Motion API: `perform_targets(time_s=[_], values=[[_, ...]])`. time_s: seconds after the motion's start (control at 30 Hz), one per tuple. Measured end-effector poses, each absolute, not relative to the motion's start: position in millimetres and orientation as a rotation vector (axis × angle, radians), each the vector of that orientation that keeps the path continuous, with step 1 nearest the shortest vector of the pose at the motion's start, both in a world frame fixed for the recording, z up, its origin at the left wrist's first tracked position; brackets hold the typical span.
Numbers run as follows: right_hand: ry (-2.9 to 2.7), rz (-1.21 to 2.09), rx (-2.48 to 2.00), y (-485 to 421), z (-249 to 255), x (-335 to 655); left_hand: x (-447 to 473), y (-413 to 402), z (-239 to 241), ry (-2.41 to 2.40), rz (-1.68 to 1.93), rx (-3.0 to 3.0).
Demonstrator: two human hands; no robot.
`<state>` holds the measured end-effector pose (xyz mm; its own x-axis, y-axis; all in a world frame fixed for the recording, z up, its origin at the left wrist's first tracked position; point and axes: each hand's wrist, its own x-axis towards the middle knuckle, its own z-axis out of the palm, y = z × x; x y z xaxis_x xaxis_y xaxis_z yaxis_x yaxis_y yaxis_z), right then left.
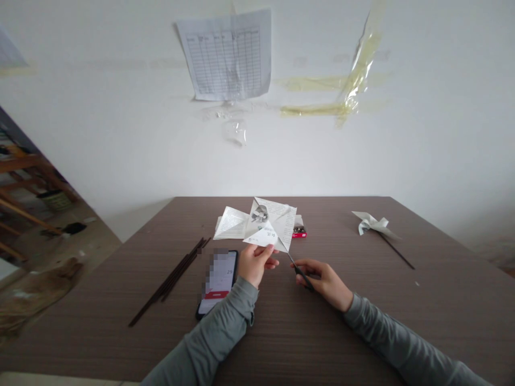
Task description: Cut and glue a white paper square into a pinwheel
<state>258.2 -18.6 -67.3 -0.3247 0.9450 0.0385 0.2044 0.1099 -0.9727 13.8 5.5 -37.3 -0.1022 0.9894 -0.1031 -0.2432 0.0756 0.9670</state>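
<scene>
Two hands work a creased white printed paper sheet (269,224) with dark-handled scissors (300,274).

The left hand (253,265) pinches the sheet's lower edge between thumb and fingers, holding it above the brown wooden table (289,335). The right hand (325,280), just beside it, is closed round the scissors, with the blades at the sheet's lower corner. A black smartphone (218,283) and thin dark sticks (172,280) lie left of the left hand. A white paper pinwheel (373,223) lies well right of the right hand.

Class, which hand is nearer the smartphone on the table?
Left. The left hand, holding folded paper, is just right of the smartphone; the right hand, holding scissors, is farther right.
</scene>
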Motion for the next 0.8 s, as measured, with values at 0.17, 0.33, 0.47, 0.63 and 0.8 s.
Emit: perform_targets(time_s=[0.17,0.33,0.47,0.63,0.8], values=[[-1.645,1.258,-1.137,-20.7,-62.8,256.7,15.8,4.3,-33.2,1.178,1.309,0.895],[-1.613,1.264,-1.146,-21.9,-60.8,256.0,17.4,2.1,-32.0,1.173,1.340,0.896],[-1.599,1.272,-1.143,-21.5,-61.8,256.0,16.5,3.1,-34.6,1.156,1.317,0.888],[-1.618,1.269,-1.148,-20.4,-63.2,256.4,15.9,5.8,-38.2,1.141,1.327,0.897],[-1.629,1.265,-1.156,-19.8,-63.2,256.7,14.0,7.0,-39.9,1.172,1.313,0.931]])
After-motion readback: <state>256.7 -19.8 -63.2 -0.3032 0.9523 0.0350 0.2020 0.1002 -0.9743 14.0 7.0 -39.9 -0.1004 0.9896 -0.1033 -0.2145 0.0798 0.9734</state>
